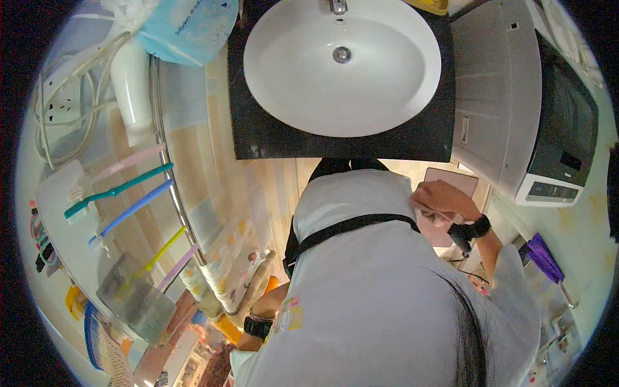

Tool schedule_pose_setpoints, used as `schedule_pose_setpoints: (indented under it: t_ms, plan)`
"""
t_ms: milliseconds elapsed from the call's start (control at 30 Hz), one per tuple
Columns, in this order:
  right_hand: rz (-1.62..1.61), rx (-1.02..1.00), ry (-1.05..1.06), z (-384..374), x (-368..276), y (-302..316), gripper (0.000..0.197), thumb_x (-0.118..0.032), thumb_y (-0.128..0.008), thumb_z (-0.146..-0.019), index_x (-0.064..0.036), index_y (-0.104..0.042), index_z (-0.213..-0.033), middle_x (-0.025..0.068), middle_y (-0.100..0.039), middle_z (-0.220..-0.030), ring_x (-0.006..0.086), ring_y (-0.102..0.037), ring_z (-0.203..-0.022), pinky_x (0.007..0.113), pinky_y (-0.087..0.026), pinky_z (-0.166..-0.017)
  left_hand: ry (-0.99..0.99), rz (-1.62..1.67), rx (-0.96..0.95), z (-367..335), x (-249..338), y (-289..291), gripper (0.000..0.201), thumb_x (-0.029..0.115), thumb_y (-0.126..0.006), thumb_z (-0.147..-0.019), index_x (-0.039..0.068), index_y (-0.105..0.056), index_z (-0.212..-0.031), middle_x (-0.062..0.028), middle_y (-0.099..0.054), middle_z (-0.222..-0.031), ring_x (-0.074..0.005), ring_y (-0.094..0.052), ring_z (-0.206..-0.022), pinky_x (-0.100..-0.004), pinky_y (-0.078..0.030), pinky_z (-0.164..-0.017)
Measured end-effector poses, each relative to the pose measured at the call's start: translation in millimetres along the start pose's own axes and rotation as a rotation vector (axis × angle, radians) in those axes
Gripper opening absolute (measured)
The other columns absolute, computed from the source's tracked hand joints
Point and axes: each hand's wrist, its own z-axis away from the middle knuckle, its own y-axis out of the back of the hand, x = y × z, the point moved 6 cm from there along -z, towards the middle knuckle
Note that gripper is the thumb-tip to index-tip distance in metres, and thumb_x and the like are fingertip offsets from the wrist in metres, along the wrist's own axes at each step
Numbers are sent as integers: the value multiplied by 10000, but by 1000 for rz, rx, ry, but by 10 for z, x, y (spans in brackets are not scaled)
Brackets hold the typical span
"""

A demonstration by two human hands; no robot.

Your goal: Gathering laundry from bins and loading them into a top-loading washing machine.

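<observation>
My right hand (445, 201) is raised beside the right side of my white shirt (387, 290), with a black wristband (478, 227) behind it. Its fingers curl inward, and what they hold, if anything, is too blurred to make out. My left hand (273, 300) hangs low at my left side, past another black wristband (258, 327). The shirt covers its fingers. A black strap (354, 226) crosses the shirt. In front of me a white oval sink (290, 97) with a metal faucet (338, 6) is set in a black counter (412, 143).
A microwave (496, 97) stands right of the sink. On the left, several toothbrushes (119, 190) lie across a shelf with a metal rail (169, 168), near a white hair dryer (131, 90). A blue bag (187, 32) hangs above. A purple folded item (545, 258) is on the right wall.
</observation>
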Motion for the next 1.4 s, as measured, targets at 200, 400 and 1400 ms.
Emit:
schedule_pose_setpoints:
  t_ms: [200, 400, 1400]
  plan:
    - [26, -91, 56, 182, -229, -189, 274, -329, -589, -706, -91, -603, -842, 93, -604, -628, 294, -587, -577, 368, -453, -563, 42, -123, 147, 116, 1090, 14, 374, 261, -591, -780, -10, -569, -1037, -63, -624, -953, -150, -562, -856, -281, -435, -722]
    - [394, 240, 76, 144, -314, -255, 246, -272, -620, -667, -104, -605, -846, 107, -552, -549, 290, -566, -546, 400, -427, -521, 36, -203, 288, 149, 1605, 44, 371, 264, -596, -774, -14, -581, -1018, -64, -631, -936, -154, -566, -838, -284, -435, -709]
    - [252, 50, 13, -696, -476, 577, 226, -259, -582, -680, -37, -579, -636, 125, -561, -534, 296, -577, -518, 370, -463, -504, -526, -390, 431, -574, 2457, 830, 372, 152, -525, -836, 45, -453, -1184, -157, -626, -903, -232, -615, -778, -328, -491, -674]
